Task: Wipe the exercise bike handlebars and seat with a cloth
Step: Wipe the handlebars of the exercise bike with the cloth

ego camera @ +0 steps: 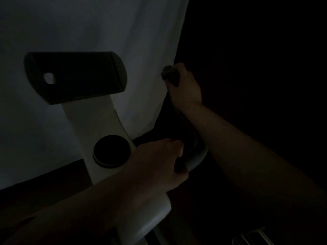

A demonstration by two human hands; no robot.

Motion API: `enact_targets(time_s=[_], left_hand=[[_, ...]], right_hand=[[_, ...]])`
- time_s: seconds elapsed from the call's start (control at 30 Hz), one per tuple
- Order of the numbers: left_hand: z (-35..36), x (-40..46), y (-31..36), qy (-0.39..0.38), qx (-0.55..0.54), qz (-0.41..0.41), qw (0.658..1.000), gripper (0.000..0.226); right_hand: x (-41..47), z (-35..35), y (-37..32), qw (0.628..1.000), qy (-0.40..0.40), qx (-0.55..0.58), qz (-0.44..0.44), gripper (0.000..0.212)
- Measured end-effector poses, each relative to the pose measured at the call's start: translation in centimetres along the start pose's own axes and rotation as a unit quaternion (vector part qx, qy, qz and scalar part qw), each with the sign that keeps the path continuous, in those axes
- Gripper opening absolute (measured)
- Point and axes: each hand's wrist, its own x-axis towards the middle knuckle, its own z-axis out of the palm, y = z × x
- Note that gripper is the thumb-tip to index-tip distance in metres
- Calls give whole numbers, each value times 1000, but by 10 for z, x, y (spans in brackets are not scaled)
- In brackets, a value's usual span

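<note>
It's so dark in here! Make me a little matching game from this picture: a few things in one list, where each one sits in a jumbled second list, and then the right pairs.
Things:
1. right hand
2. left hand
3. black console
4. round black knob

Places or states:
A. on the white post, just left of the nearer hand
B. grips the end of the handlebar, farther from the camera
C. top of the white post, upper left
D. grips the lower bend of the handlebar, nearer the camera

Pairs: 1-B, 2-D, 3-C, 4-A
</note>
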Motion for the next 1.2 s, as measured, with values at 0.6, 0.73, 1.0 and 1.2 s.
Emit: enact_targets(time_s=[0.6,0.73,1.0,1.2], left_hand=[[-2,-1,2,12,-7,-13,1000,21],[-2,0,3,9,3,6,1000,20],[-4,-4,3,20,-16,-2,1000,24],[-6,-4,3,19,-19,0,1000,23]], right_hand=[[-10,19,3,999,19,-23,-26,44],[-39,-2,27,996,-15,-82,-41,41],[30,20,-15,999,0,42,-19,39],[8,14,17,995,-13,79,-61,39]])
